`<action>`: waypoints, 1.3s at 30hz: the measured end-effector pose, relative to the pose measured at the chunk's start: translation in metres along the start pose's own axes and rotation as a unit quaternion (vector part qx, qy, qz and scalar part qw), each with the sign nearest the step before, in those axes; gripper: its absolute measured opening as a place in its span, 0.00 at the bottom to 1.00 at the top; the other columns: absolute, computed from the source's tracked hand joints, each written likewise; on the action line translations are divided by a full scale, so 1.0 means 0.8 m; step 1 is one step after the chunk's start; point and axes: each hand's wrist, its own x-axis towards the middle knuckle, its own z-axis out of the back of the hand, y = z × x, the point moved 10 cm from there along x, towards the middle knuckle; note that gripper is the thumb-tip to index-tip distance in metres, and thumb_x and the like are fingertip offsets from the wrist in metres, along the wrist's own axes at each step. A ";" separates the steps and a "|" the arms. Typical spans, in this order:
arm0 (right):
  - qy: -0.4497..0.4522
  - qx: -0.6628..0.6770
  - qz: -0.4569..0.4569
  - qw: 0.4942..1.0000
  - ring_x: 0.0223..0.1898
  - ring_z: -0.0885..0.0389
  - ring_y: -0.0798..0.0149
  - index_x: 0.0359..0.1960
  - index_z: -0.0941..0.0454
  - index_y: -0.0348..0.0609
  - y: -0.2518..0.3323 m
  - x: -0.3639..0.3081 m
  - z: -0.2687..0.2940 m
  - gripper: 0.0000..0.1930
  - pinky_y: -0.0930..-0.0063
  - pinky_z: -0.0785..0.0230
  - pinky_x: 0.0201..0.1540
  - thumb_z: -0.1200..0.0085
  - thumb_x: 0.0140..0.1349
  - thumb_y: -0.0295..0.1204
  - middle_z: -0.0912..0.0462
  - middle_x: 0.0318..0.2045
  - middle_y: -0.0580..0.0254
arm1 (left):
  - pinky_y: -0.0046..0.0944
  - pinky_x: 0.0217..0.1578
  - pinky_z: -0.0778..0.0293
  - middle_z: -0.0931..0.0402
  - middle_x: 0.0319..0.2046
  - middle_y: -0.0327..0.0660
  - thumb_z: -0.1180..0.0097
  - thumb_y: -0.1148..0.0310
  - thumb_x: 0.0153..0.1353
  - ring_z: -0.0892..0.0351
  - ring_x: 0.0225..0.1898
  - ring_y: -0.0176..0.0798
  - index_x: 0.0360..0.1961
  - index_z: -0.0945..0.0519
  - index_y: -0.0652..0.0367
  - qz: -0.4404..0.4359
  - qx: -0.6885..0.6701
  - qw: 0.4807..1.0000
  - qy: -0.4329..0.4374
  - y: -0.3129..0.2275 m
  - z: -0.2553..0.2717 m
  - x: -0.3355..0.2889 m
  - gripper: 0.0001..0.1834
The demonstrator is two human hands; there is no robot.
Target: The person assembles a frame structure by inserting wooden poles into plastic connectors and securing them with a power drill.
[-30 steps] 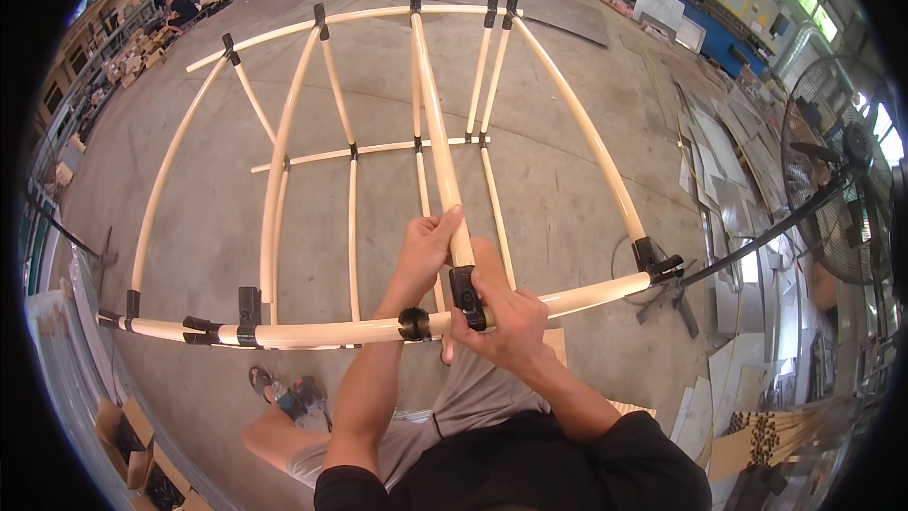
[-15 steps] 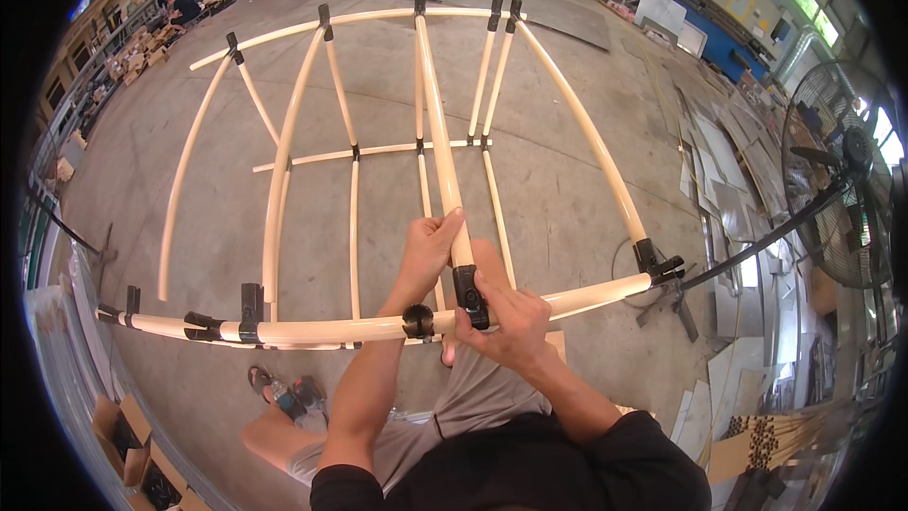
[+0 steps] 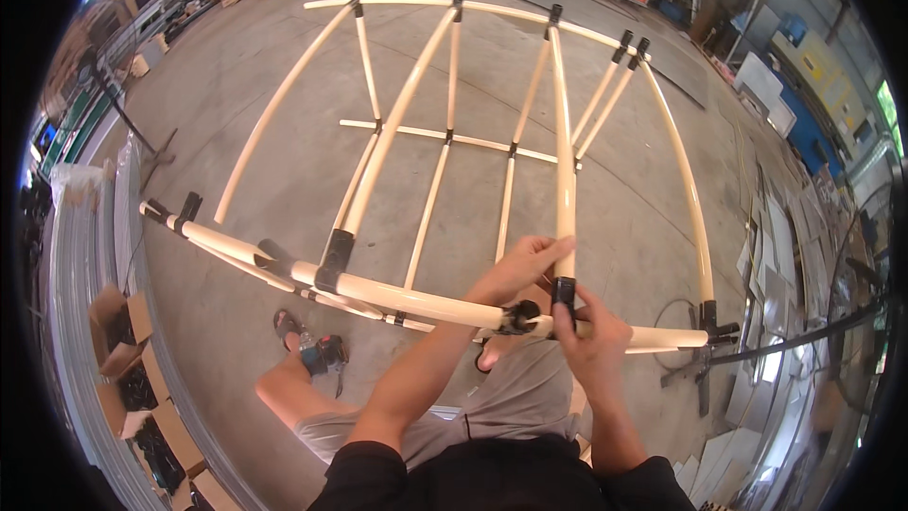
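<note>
A long cream tube (image 3: 564, 151) runs from the far rail toward me, its near end at a black connector (image 3: 563, 293) on the cream front rail (image 3: 426, 301). My left hand (image 3: 515, 273) is closed round that tube just above the connector. My right hand (image 3: 596, 326) is closed on the connector, thumb on its near side and fingers at its right; its palm hides part of the rail. Left of it, a black clamp-like connector (image 3: 519, 318) with an open mouth sits on the rail. Another tube (image 3: 402, 123) meets a black connector (image 3: 336, 260) further left.
The frame's lower rail (image 3: 473, 142) and uprights stand over the concrete floor. A cordless power tool (image 3: 326, 353) lies by my foot. Open cartons (image 3: 128, 388) of black parts line the left side, beside long wrapped bars (image 3: 85, 255). Sheet metal (image 3: 757, 255) lies at right.
The view has swung left, shifting the frame rightward in the picture. My left hand stays on the tube and my right on the connector. The left tube's end now lines up with its connector.
</note>
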 end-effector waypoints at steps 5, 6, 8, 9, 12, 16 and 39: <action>-0.041 -0.037 -0.037 0.998 0.18 0.19 0.58 0.37 0.18 0.40 -0.007 0.011 -0.001 0.06 0.68 0.30 0.24 0.40 0.60 0.29 0.19 0.18 0.58 | 0.33 0.27 0.22 0.19 0.29 0.41 0.46 0.48 0.68 0.18 0.26 0.33 0.40 0.21 0.62 0.012 -0.043 0.999 0.023 0.010 -0.003 -0.005 0.24; -0.041 -0.034 -0.053 0.997 0.18 0.19 0.60 0.37 0.18 0.41 -0.009 0.012 -0.001 0.06 0.69 0.30 0.24 0.42 0.62 0.28 0.19 0.18 0.57 | 0.32 0.26 0.23 0.20 0.28 0.40 0.45 0.47 0.68 0.19 0.25 0.33 0.41 0.21 0.62 0.018 -0.051 0.998 0.029 0.017 -0.004 -0.004 0.24; -0.026 -0.032 -0.062 0.997 0.20 0.20 0.65 0.39 0.18 0.38 -0.014 0.011 -0.004 0.07 0.72 0.31 0.24 0.45 0.64 0.27 0.19 0.20 0.57 | 0.33 0.28 0.23 0.20 0.29 0.37 0.45 0.47 0.68 0.20 0.26 0.32 0.44 0.21 0.61 0.024 -0.015 0.998 0.051 0.025 -0.003 -0.008 0.24; -0.017 -0.034 -0.065 0.997 0.20 0.21 0.68 0.40 0.18 0.36 -0.017 0.011 -0.002 0.08 0.74 0.32 0.24 0.46 0.66 0.27 0.19 0.20 0.57 | 0.34 0.30 0.23 0.20 0.30 0.36 0.45 0.47 0.68 0.20 0.27 0.31 0.43 0.20 0.60 0.022 0.010 0.998 0.053 0.028 -0.003 -0.010 0.24; -0.030 -0.029 -0.078 0.996 0.25 0.20 0.69 0.41 0.18 0.35 -0.025 0.019 0.008 0.08 0.76 0.30 0.28 0.44 0.65 0.27 0.17 0.26 0.57 | 0.34 0.38 0.23 0.19 0.32 0.40 0.45 0.48 0.67 0.19 0.35 0.33 0.43 0.20 0.63 -0.072 0.049 0.995 0.044 0.044 0.023 -0.026 0.25; -0.082 0.017 -0.087 0.993 0.32 0.19 0.71 0.45 0.19 0.33 0.043 0.072 0.050 0.10 0.77 0.29 0.33 0.44 0.65 0.25 0.16 0.33 0.58 | 0.41 0.49 0.24 0.18 0.45 0.49 0.41 0.60 0.66 0.18 0.49 0.44 0.54 0.23 0.64 -0.094 0.264 0.960 -0.031 0.014 0.081 -0.138 0.21; 0.511 0.239 -0.273 0.779 0.34 0.14 0.48 0.48 0.27 0.19 0.127 0.105 -0.523 0.27 0.57 0.18 0.35 0.39 0.63 0.38 0.17 0.38 0.39 | 0.50 0.38 0.23 0.18 0.28 0.54 0.42 0.66 0.56 0.15 0.30 0.51 0.36 0.24 0.73 0.020 0.637 0.686 -0.351 -0.172 0.199 -0.259 0.16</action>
